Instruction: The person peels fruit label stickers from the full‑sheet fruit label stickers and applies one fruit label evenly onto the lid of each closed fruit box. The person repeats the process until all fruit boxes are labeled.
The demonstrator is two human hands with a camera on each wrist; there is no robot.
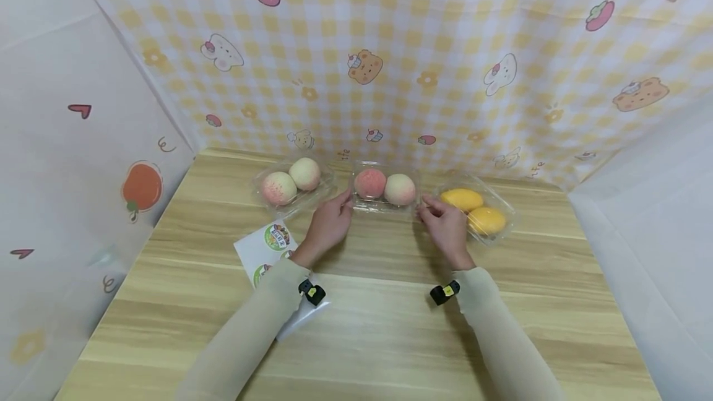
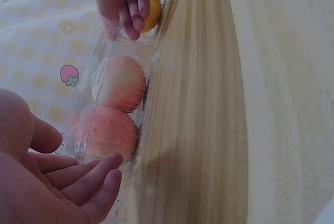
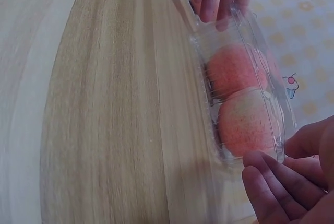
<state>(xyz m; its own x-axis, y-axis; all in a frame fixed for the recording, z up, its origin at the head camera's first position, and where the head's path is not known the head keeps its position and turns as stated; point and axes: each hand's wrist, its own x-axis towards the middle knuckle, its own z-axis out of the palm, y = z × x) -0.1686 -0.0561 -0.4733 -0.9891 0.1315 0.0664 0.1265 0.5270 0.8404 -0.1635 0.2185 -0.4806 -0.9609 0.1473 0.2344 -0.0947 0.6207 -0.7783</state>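
A clear plastic clamshell box stands near the back of the table, holding one pink peach and one paler, pink-tinged peach. At the box's left end is my left hand, its fingertips at the plastic and its fingers fairly straight. My right hand is at the right end, with loosely bent fingers beside the corner. The left wrist view shows the left hand's thumb apart from its fingers. In the right wrist view, fingertips lie against or very near the box's end; contact is unclear.
Another clear box to the left holds two pale peaches. On the right, a tilted clear box holds two yellow mangoes. A sheet of round fruit stickers lies partly under the left forearm. A checked curtain hangs behind the table.
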